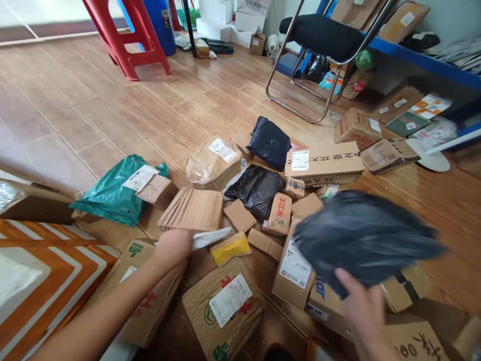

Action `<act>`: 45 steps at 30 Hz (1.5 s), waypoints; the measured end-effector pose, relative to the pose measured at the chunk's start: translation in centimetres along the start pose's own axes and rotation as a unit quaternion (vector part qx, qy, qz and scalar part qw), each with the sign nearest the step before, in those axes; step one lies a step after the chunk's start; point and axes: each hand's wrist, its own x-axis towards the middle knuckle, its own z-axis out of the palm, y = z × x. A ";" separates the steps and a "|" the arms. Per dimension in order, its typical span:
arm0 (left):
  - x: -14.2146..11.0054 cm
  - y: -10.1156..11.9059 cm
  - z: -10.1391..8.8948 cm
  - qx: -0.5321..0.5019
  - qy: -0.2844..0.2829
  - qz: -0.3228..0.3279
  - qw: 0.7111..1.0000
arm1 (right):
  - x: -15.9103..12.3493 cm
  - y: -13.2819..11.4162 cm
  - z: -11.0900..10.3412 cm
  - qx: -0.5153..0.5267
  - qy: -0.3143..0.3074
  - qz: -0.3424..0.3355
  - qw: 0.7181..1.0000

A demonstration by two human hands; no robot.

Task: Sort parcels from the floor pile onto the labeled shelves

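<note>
My right hand (363,308) grips the lower edge of a black plastic parcel bag (368,235), raised over the boxes at the right and blurred by motion. In my left hand (175,249), fingers closed, is a thin white flat piece (211,237); its kind is not clear. Close beyond that hand lies a ridged brown cardboard parcel (193,208). A small box with yellow tape (231,248) rests to its right. Below are a labelled carton (225,313) and another carton (150,296), partly hidden by my left forearm. Two more black bags (257,190) lie in the middle of the pile.
A teal parcel bag (112,190) lies at left, near an orange-and-white striped box (56,281). A long carton (326,163) is at the back of the pile. Farther off stand a red stool (131,45), a folding chair (323,37) and a blue shelf (424,60) with parcels.
</note>
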 end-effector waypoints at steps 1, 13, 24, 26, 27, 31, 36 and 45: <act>-0.3 0.2 -2.0 -0.007 0.008 -0.007 1.000 | -1.8 -0.8 1.6 0.016 -0.079 0.015 0.997; -2.5 -2.9 -4.4 -0.574 0.048 -0.184 0.796 | -4.2 -2.2 14.9 -0.047 -0.317 -0.380 0.868; -4.7 -4.8 3.8 -0.607 0.129 -0.110 0.776 | -6.6 -0.7 17.5 -0.049 -0.342 -0.384 0.856; -4.7 -5.4 2.4 -0.595 0.136 -0.074 0.788 | -6.5 -1.8 16.6 -0.037 -0.314 -0.359 0.878; -5.1 -5.7 1.6 -0.577 0.141 -0.047 0.803 | -6.4 -2.6 15.9 -0.032 -0.288 -0.350 0.891; -9.9 -5.9 0.1 -0.342 0.181 0.119 0.915 | -7.0 -6.3 14.0 -0.045 -0.238 -0.350 0.905; -14.6 -3.2 0.9 -0.090 -0.010 0.296 0.951 | -11.9 -9.6 17.8 -0.057 -0.459 -0.277 0.843; -13.7 -2.2 1.2 -0.109 -0.005 0.245 0.963 | -16.2 -7.4 22.0 0.058 -0.483 -0.192 0.852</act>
